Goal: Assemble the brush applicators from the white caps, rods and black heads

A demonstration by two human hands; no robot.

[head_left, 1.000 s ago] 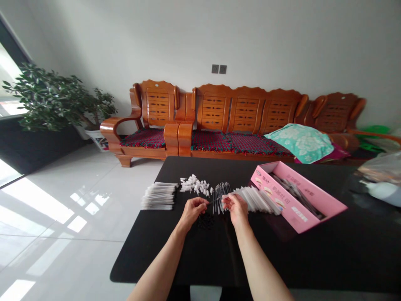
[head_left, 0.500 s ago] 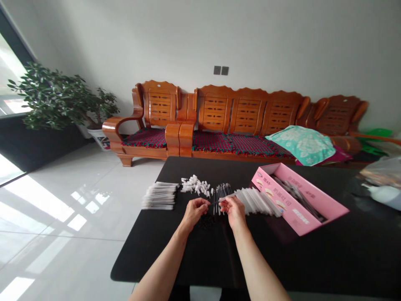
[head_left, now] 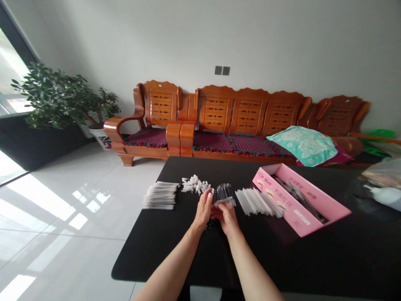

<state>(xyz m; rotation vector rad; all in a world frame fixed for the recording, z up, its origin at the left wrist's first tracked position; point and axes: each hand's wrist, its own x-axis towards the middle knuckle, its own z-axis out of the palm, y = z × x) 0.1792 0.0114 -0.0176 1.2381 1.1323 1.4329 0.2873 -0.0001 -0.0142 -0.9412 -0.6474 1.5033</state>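
My right hand [head_left: 226, 215] pinches a translucent pen barrel [head_left: 224, 201], held slantwise above the table. My left hand [head_left: 203, 210] stands on edge against the barrel's left end, its fingers stretched out and pointing away from me. Just beyond the hands lies a row of dark pen refills [head_left: 223, 191]. White pen caps [head_left: 196, 184] are heaped to their left. Farther left is a stack of whitish pens [head_left: 159, 195] with dark ends. Translucent barrels [head_left: 255, 201] lie side by side at the right. Small black parts [head_left: 209, 225] show partly beneath my hands.
A pink box [head_left: 293, 202] holding dark slim pieces stands on the black table [head_left: 150, 251] at the right. A plastic bag [head_left: 384, 175] lies at the far right edge. Behind the table is a wooden sofa [head_left: 216, 110]; a potted plant [head_left: 62, 96] is at the left.
My hands have come together. The left hand has moved right and straightened from a pinch; the right hand has moved left with the barrel. The dark refill between them no longer shows.
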